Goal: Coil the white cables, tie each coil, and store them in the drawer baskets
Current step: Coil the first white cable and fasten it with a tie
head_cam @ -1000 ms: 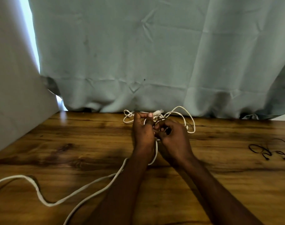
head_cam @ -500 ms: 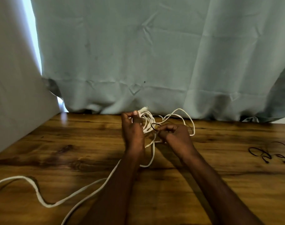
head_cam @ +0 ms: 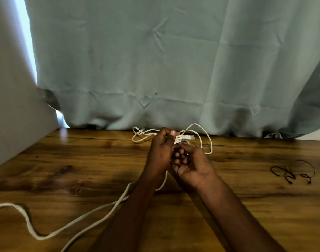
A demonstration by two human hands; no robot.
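Loose tail (head_cam: 79, 218): limp, light, snaking over my wooden table (head_cam: 64, 160).
Right hand (head_cam: 190, 166): fingers curled at the bundle's underside.
Left hand (head_cam: 160, 151): pinching the white cable bundle (head_cam: 182, 140); best held where loops cross.
Beyond: black ties (head_cam: 290, 173), curtain (head_cam: 155, 60).

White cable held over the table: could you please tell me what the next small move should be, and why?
Probably draw in another loop of the white cable. The left hand pinches only a small bundle beside the right hand, while a long slack run trails across the table.
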